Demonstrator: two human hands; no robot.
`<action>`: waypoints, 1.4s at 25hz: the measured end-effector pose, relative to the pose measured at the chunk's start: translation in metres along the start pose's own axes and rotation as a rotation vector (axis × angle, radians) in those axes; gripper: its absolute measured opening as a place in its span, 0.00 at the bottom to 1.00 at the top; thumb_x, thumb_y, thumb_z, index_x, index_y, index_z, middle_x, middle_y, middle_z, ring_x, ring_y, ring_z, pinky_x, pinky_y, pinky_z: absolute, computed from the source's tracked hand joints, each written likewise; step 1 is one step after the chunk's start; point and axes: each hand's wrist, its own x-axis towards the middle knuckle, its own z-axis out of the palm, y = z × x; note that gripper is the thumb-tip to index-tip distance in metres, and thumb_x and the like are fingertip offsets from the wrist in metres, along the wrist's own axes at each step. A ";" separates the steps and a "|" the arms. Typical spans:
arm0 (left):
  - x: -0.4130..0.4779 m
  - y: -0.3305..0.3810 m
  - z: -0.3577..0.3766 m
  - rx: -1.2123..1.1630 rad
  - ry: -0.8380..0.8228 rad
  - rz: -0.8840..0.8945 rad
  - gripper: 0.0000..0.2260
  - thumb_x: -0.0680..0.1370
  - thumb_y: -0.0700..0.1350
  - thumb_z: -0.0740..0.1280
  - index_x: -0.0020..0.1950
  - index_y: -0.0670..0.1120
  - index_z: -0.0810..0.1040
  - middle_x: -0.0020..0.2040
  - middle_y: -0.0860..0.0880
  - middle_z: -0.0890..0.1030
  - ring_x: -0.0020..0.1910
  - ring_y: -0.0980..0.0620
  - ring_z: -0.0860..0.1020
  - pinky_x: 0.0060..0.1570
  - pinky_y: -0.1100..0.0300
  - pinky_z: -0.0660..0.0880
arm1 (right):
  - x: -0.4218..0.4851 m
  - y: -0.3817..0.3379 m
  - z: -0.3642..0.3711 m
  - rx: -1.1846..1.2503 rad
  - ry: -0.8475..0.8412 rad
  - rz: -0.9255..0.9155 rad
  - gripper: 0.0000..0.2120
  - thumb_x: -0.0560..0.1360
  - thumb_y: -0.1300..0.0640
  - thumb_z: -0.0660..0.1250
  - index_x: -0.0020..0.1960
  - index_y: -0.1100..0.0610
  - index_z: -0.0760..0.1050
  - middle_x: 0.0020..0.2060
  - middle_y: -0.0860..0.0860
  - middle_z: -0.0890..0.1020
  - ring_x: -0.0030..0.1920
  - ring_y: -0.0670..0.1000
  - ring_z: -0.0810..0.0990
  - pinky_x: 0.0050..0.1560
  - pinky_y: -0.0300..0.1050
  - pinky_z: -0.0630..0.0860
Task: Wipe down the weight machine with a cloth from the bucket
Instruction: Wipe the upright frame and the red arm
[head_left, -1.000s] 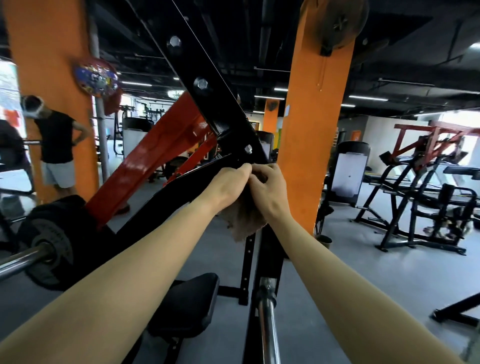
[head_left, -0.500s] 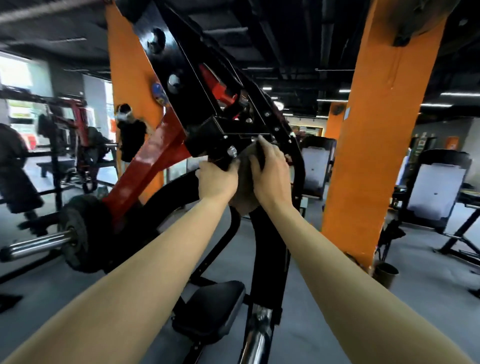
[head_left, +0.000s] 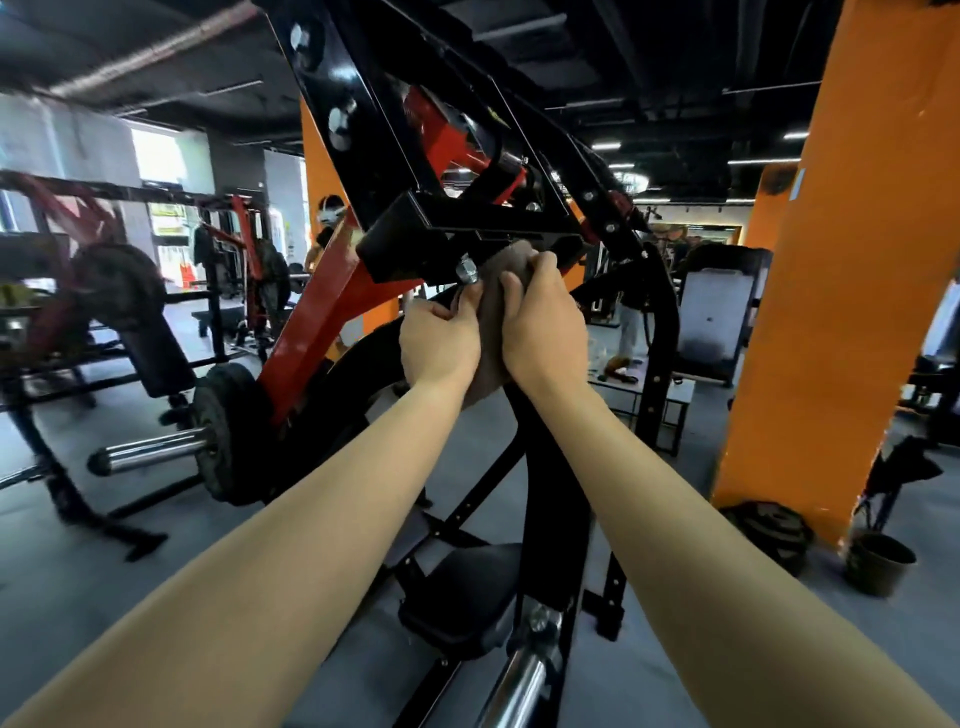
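Your arms reach forward and up, your left hand (head_left: 439, 340) and right hand (head_left: 543, 325) side by side, fingers curled closed.

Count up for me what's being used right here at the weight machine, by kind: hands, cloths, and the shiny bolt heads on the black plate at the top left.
Hands: 2, the left hand and the right hand, both gripping the cloth
Cloths: 1, the brown cloth pressed against the black frame
Bolt heads: 3
Total: 6
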 end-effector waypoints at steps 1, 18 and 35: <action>-0.004 -0.005 -0.001 0.006 -0.004 0.003 0.21 0.76 0.65 0.70 0.44 0.47 0.72 0.42 0.50 0.79 0.40 0.52 0.79 0.38 0.57 0.73 | -0.009 0.006 0.000 0.020 0.002 -0.003 0.10 0.85 0.49 0.56 0.58 0.56 0.67 0.52 0.52 0.78 0.50 0.56 0.78 0.45 0.55 0.74; -0.067 -0.045 0.013 0.049 -0.169 -0.065 0.20 0.84 0.57 0.62 0.52 0.40 0.81 0.44 0.47 0.84 0.44 0.48 0.82 0.32 0.65 0.68 | -0.060 0.047 0.001 -0.131 0.017 -0.035 0.20 0.85 0.50 0.56 0.71 0.62 0.67 0.60 0.59 0.75 0.54 0.59 0.76 0.46 0.56 0.76; -0.103 -0.071 0.036 -0.151 -0.265 -0.083 0.17 0.87 0.54 0.56 0.64 0.46 0.79 0.48 0.55 0.83 0.47 0.61 0.81 0.38 0.75 0.73 | -0.087 0.073 -0.011 0.121 -0.080 0.130 0.17 0.82 0.42 0.62 0.65 0.51 0.67 0.57 0.49 0.76 0.55 0.49 0.77 0.53 0.53 0.77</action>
